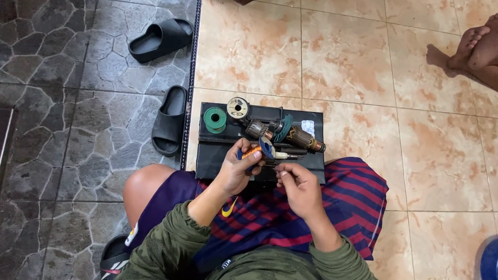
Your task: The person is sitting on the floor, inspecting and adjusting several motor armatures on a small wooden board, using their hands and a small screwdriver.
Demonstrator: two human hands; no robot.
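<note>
A small motor armature [258,151] with copper winding sat above the black box [215,155], gripped in the closed fingers of the left hand [236,170]. The right hand [297,184], just beside it, pinched what looked like a thin wire. Behind the armature, on the box, lay a green spool [214,119], a pale spool [238,107] and a larger armature [302,138]. Two black sandals [168,119] rested left of the box.

Scene is evenly lit by soft daylight; no hard shadows are seen. Mild sheen is noted on the tan floor tiles [342,54] right of the black tray [209,155]. Short soft shadows are cast under the black slippers [168,119] left of the tray. Focus is sharp at centre; wide-angle bending is seen at edges.
</note>
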